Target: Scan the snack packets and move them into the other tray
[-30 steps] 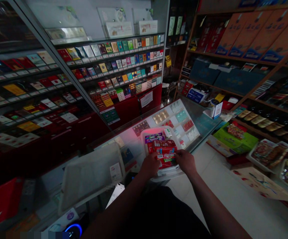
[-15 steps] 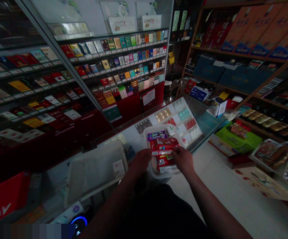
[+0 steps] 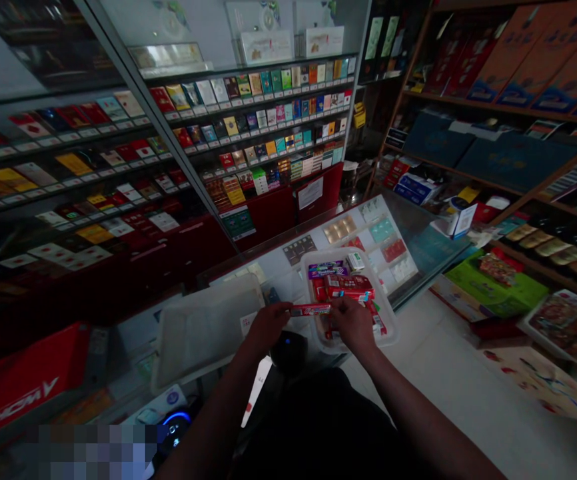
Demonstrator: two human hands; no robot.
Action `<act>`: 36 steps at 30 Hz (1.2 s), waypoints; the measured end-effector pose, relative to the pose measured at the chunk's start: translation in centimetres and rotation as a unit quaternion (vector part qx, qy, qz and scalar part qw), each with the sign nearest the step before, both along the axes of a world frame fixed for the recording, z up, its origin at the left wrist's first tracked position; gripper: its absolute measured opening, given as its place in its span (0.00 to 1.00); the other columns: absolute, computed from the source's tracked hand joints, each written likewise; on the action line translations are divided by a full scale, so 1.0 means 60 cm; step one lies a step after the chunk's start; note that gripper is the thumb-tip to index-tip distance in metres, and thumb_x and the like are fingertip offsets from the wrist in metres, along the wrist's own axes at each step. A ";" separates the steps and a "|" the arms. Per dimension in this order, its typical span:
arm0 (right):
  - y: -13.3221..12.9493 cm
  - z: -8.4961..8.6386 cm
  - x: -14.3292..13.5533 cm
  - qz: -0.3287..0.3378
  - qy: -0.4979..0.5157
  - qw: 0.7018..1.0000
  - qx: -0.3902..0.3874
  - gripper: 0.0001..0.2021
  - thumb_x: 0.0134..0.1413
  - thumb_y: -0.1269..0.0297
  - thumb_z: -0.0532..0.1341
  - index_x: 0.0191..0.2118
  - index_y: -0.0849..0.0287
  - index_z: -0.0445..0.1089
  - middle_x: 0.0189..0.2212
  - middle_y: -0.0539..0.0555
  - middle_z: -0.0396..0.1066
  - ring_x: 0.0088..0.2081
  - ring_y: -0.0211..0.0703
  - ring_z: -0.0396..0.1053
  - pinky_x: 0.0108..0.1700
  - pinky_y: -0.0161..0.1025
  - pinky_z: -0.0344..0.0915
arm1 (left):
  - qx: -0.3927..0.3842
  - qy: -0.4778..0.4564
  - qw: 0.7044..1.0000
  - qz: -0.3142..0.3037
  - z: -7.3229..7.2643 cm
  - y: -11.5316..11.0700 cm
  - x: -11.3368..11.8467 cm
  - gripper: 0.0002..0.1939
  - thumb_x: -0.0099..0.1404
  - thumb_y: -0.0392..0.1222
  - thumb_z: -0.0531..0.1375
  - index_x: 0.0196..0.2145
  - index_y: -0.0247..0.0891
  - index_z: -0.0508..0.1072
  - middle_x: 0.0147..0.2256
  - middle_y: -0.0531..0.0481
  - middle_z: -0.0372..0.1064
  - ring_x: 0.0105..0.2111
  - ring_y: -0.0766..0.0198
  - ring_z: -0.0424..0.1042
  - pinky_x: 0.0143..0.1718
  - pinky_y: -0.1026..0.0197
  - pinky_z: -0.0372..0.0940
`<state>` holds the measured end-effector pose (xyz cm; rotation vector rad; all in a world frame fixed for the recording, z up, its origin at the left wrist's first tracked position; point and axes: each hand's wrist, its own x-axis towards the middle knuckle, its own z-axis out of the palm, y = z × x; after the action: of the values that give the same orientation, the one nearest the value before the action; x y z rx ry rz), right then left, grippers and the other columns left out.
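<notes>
A slim red candy pack [image 3: 310,310] is stretched between my two hands. My left hand [image 3: 270,325] pinches its left end, and my right hand [image 3: 352,324] grips its right end. Behind and beneath my right hand stands a clear plastic tub [image 3: 388,332] with red packets, a purple pack [image 3: 326,270] and a small white-and-green box [image 3: 355,262] in it. To the left of my left hand lies a shallow white tray [image 3: 196,327], with a small white box [image 3: 248,323] at its right end, partly hidden by my hand.
The tub and tray rest on a glass display counter [image 3: 301,232]. Shelves of small packs [image 3: 268,120] line the wall behind. A red box [image 3: 28,383] lies at the lower left. A green carton [image 3: 498,283] and packaged food [image 3: 563,323] stand on the right.
Both hands have moved slightly left relative to the tub, carrying the red pack toward its left rim. The view has turned left, and a dark round object now shows below my left hand.
</notes>
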<state>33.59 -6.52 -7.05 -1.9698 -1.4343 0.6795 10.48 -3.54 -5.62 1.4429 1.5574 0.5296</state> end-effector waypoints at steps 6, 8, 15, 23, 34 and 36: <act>-0.005 -0.005 -0.017 0.007 0.001 1.000 0.012 0.06 0.52 0.68 0.58 0.30 0.56 0.73 0.27 0.48 0.75 0.30 0.41 0.71 0.34 0.35 0.56 | 0.011 -0.003 1.000 -0.026 0.002 -0.006 -0.020 0.16 0.62 0.44 0.61 0.46 0.40 0.81 0.45 0.45 0.80 0.48 0.53 0.76 0.51 0.55 0.68; -0.007 -0.006 -0.020 0.006 -0.002 1.000 0.015 0.06 0.52 0.68 0.58 0.31 0.55 0.74 0.27 0.49 0.76 0.31 0.41 0.71 0.34 0.35 0.56 | 0.006 -0.017 1.000 -0.022 -0.004 -0.008 -0.023 0.17 0.62 0.45 0.61 0.47 0.40 0.81 0.44 0.45 0.80 0.47 0.53 0.76 0.51 0.55 0.68; -0.002 0.005 -0.034 0.015 -0.017 1.000 0.000 0.06 0.55 0.67 0.59 0.34 0.56 0.74 0.28 0.50 0.75 0.31 0.41 0.71 0.34 0.35 0.57 | -0.023 -0.108 0.994 0.028 -0.029 -0.015 -0.035 0.22 0.62 0.49 0.61 0.50 0.36 0.78 0.42 0.45 0.80 0.41 0.56 0.77 0.44 0.56 0.69; 0.037 0.016 -0.109 0.078 -0.055 0.995 0.034 0.07 0.58 0.68 0.60 0.37 0.56 0.76 0.33 0.52 0.78 0.35 0.42 0.73 0.37 0.35 0.58 | -0.014 -0.141 0.981 0.136 0.010 -0.030 -0.091 0.24 0.55 0.51 0.64 0.45 0.33 0.80 0.41 0.41 0.80 0.41 0.52 0.76 0.42 0.54 0.67; 0.070 0.039 -0.253 0.228 -0.098 0.968 -0.023 0.10 0.63 0.67 0.57 0.43 0.57 0.75 0.39 0.58 0.79 0.42 0.46 0.74 0.41 0.37 0.61 | -0.023 -0.014 0.980 0.197 -0.043 -0.074 -0.227 0.30 0.60 0.56 0.59 0.52 0.31 0.75 0.47 0.38 0.78 0.48 0.50 0.76 0.45 0.54 0.67; 0.072 0.044 -0.279 0.279 -0.053 0.959 0.003 0.12 0.64 0.69 0.55 0.46 0.58 0.75 0.43 0.57 0.79 0.44 0.45 0.75 0.45 0.37 0.62 | -0.008 0.072 0.982 0.177 -0.053 -0.084 -0.245 0.27 0.62 0.56 0.58 0.50 0.32 0.76 0.48 0.37 0.78 0.48 0.50 0.76 0.46 0.54 0.66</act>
<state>16.87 -2.22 -4.38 -1.6116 -2.0854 0.8124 -4.22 -8.56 -8.81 1.2174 1.9461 0.6291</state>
